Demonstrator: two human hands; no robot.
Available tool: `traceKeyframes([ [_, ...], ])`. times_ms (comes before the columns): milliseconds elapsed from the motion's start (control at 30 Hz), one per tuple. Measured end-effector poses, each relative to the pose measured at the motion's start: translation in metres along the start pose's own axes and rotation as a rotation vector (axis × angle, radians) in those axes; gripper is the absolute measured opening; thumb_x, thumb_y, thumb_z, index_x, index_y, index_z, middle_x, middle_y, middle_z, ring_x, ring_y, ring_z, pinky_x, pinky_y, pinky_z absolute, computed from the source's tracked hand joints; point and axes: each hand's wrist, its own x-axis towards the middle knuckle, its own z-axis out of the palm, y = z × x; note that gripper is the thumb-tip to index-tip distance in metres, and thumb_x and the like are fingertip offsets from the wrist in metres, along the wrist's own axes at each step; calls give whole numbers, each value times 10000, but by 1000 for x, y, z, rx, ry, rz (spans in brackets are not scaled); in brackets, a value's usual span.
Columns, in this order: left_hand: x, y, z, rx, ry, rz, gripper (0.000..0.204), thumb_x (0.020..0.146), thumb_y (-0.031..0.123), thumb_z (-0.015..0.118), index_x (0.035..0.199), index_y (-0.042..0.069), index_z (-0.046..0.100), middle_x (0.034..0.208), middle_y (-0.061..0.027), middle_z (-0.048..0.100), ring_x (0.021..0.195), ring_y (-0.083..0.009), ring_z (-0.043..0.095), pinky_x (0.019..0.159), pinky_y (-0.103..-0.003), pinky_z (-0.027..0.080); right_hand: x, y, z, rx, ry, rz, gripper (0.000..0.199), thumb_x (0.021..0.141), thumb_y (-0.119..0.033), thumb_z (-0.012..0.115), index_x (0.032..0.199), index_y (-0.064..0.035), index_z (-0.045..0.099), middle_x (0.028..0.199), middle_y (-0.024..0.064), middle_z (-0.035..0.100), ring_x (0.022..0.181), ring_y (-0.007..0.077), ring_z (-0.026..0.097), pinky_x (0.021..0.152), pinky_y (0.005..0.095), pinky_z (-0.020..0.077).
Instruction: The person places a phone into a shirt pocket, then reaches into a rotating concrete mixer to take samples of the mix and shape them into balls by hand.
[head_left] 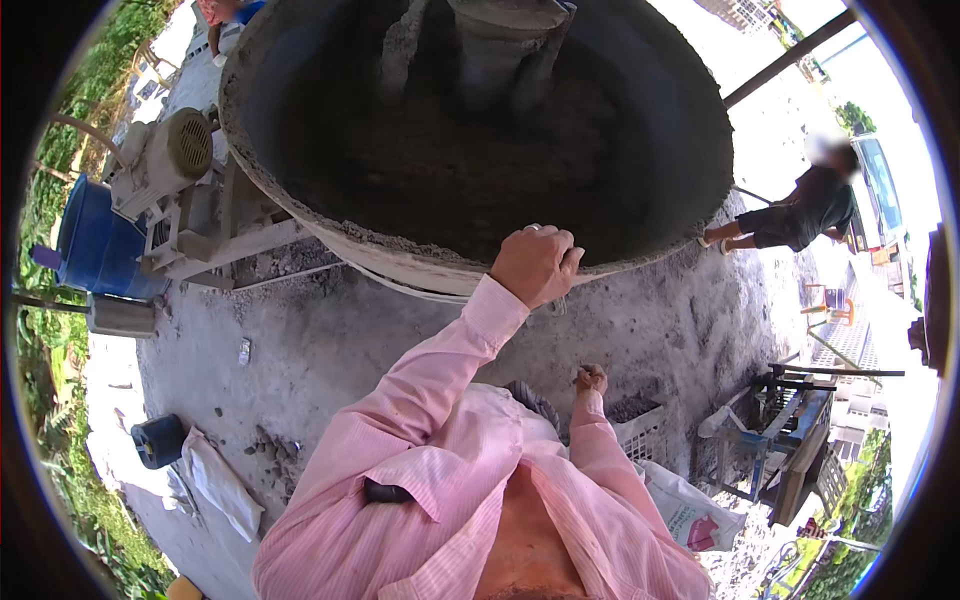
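A large round mixer drum (345,240), crusted with grey cement, fills the far middle. Dark, wet-looking material (430,170) covers its floor, and a thick central post (510,45) with paddle arms stands inside. My left hand (538,265) is closed at the near rim, its fingers curled over the edge; a ring shows on one finger. Lower down, close to my body, my right hand (592,379) is closed in a fist and looks dusty. Whatever it may hold is hidden. Pink striped sleeves cover both arms.
An electric motor (180,145) and blue barrel (95,235) stand left. A dark jerrycan (158,441) and white sack (222,485) lie lower left. Right are a person (805,200) beside the drum, a metal-framed machine (770,430), a plastic crate (642,432) and another sack (695,510).
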Motion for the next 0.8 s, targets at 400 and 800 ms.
traceKeyframes([
  [400, -1, 7, 1, 92, 108, 11, 240, 813, 231, 690, 992, 72, 681, 852, -127, 666, 823, -304, 650, 731, -412, 545, -9, 40, -31, 539, -66, 395, 373, 817, -383, 735, 900, -34, 634, 802, 99, 694, 641, 201, 674, 505, 352, 510],
  [800, -23, -38, -80, 36, 741, 44, 91, 877, 90, 620, 923, 31, 672, 918, -103, 698, 858, -273, 655, 781, -376, 500, 72, -261, -211, 585, 389, -539, 472, 984, -441, 513, 1095, -5, 658, 996, 90, 670, 860, 195, 630, 783, 351, 492],
])
